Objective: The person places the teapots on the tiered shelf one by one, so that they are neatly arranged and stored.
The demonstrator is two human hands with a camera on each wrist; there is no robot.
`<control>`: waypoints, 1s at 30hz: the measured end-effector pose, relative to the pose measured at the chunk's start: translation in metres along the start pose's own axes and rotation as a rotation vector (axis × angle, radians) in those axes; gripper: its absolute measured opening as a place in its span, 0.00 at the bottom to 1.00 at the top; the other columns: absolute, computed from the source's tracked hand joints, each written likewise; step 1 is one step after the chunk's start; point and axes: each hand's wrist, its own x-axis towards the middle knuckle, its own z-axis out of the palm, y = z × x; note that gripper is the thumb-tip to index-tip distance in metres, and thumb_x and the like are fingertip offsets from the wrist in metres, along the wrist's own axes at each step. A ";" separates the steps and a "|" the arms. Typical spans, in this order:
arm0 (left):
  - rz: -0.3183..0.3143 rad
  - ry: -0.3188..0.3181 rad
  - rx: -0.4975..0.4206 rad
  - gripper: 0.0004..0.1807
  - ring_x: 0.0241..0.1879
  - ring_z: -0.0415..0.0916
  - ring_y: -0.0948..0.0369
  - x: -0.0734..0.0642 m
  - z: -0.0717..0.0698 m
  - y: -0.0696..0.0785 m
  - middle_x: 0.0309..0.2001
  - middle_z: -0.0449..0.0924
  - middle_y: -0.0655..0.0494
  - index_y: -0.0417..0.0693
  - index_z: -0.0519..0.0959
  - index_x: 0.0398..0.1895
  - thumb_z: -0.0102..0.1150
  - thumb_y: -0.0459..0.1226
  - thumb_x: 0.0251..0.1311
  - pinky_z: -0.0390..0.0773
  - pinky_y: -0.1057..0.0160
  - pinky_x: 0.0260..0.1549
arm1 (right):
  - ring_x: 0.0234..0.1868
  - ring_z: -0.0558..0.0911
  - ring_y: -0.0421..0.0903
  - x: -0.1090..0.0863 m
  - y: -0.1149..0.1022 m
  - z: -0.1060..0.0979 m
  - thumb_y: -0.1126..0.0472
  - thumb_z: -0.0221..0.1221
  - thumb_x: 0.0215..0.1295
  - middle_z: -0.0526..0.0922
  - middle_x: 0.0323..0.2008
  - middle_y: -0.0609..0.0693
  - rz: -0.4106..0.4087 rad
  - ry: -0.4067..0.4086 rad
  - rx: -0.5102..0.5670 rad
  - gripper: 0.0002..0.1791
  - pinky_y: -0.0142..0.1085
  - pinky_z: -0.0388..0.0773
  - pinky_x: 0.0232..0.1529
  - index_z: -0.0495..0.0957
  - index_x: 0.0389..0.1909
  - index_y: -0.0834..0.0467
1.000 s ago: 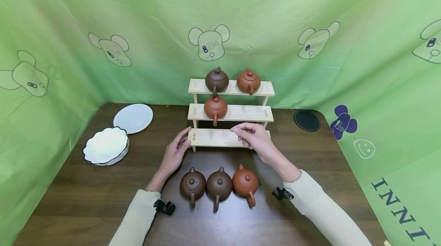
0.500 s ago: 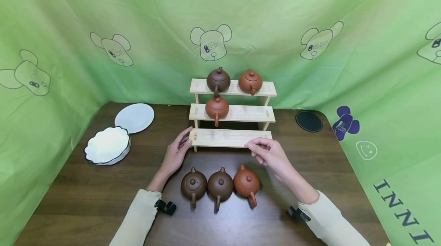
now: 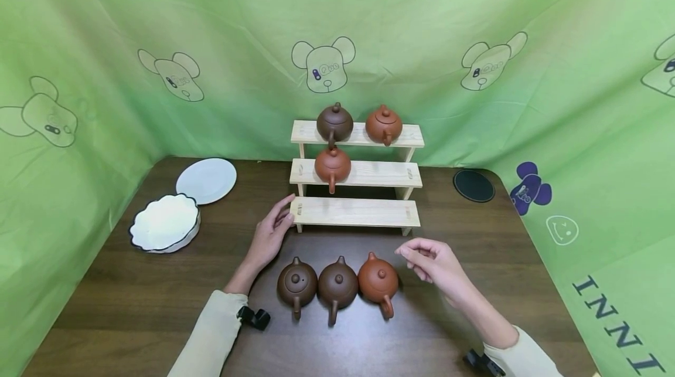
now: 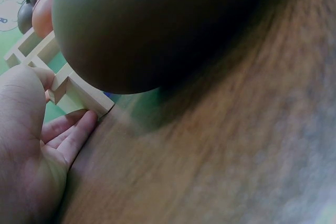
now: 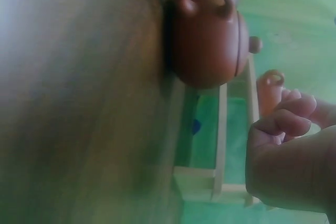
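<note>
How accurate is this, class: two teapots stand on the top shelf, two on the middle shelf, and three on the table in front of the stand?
Not quite: the middle shelf holds one teapot, not two, as the head view shows. The rest stands: two teapots on the top shelf, three teapots on the table in front of the stand.

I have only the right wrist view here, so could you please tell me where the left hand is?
Observer: The left hand touches the left end of the lowest shelf of the wooden stand.
Operator: Thank you; beyond the reddish-brown teapot and the dark brown teapot next to it, does the row go on?
Observer: Yes, a second dark brown teapot stands at its left end.
Operator: And is anything on the table to the left of the stand?
Observer: Yes, a scalloped white dish and a white plate.
</note>
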 end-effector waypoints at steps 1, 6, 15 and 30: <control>-0.002 0.002 0.005 0.27 0.60 0.87 0.57 0.000 0.000 0.001 0.64 0.86 0.36 0.50 0.75 0.81 0.58 0.45 0.86 0.85 0.66 0.61 | 0.21 0.69 0.35 -0.003 0.002 -0.001 0.63 0.64 0.81 0.79 0.27 0.44 0.011 -0.001 -0.001 0.14 0.26 0.64 0.22 0.85 0.49 0.74; -0.031 -0.009 0.013 0.27 0.61 0.87 0.55 -0.001 0.001 0.009 0.65 0.85 0.35 0.50 0.74 0.82 0.57 0.43 0.86 0.84 0.69 0.62 | 0.21 0.69 0.35 -0.015 0.015 -0.005 0.63 0.64 0.81 0.79 0.26 0.43 0.055 -0.043 -0.005 0.14 0.25 0.65 0.23 0.85 0.49 0.74; -0.054 -0.012 0.051 0.27 0.57 0.87 0.63 0.000 -0.001 0.000 0.63 0.88 0.41 0.56 0.74 0.83 0.57 0.46 0.86 0.84 0.70 0.60 | 0.21 0.70 0.33 -0.032 0.033 -0.004 0.61 0.63 0.82 0.81 0.28 0.42 0.109 -0.145 -0.011 0.18 0.23 0.65 0.21 0.84 0.52 0.76; -0.074 -0.021 -0.014 0.26 0.57 0.87 0.65 0.003 -0.003 -0.022 0.64 0.88 0.49 0.66 0.76 0.81 0.60 0.48 0.84 0.84 0.68 0.61 | 0.21 0.69 0.30 -0.038 0.046 0.003 0.63 0.64 0.80 0.82 0.28 0.42 0.089 -0.318 -0.003 0.16 0.22 0.65 0.23 0.86 0.50 0.76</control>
